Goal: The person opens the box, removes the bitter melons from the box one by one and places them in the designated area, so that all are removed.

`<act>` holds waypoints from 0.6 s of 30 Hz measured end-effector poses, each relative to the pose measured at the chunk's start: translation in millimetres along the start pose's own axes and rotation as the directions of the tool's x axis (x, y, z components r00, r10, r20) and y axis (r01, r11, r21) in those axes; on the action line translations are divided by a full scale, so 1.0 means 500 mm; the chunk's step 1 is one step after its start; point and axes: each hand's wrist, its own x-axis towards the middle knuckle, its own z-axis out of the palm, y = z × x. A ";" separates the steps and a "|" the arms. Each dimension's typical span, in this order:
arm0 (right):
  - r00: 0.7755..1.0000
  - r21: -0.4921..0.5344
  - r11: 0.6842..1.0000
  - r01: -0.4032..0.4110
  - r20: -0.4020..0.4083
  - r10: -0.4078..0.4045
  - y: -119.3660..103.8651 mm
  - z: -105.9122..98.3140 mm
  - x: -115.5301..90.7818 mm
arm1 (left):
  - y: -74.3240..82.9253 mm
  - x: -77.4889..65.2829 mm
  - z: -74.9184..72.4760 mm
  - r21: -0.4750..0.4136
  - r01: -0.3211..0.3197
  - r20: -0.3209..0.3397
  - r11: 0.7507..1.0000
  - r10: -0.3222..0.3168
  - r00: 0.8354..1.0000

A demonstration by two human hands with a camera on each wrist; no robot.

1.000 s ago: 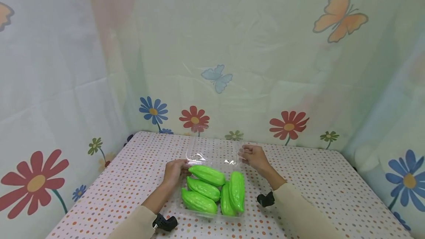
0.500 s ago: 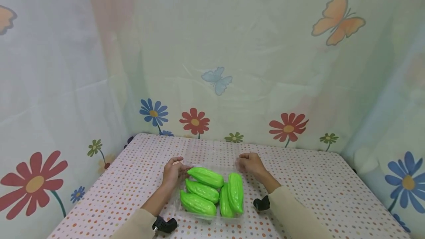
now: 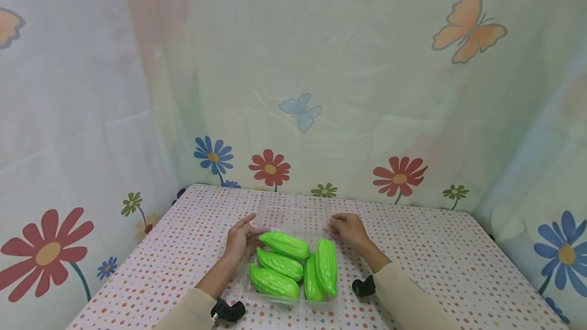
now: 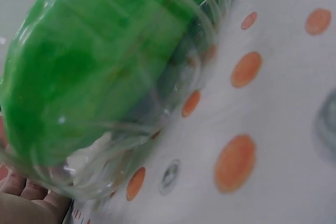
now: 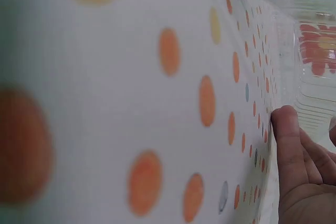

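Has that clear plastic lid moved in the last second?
Yes: the clear plastic lid has come down. In the head view its far edge overlapped the printed red flower behind it; now it sits below that flower.

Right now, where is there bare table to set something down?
Widest in the head view: dotted table between right sleeve and the right edge. Another patch lies between left sleeve and the left edge. Crowded centre: left grip and right grip flank the clear container, five green pieces inside, open lid behind.
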 end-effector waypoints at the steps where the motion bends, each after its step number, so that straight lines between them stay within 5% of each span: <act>1: 1.000 0.003 1.000 0.001 -0.005 -0.001 0.000 0.001 -0.001 | 0.000 0.000 0.000 0.000 -0.002 0.005 1.000 0.002 1.000; 12: 0.997 0.016 1.000 -0.015 -0.080 0.016 -0.014 -0.007 -0.023 | 0.002 -0.004 -0.001 0.033 -0.028 0.015 0.999 0.028 1.000; 18: 0.982 -0.103 0.992 0.079 -0.164 -0.095 -0.027 -0.021 -0.039 | 0.001 -0.004 -0.001 0.044 -0.031 0.024 0.999 0.030 0.999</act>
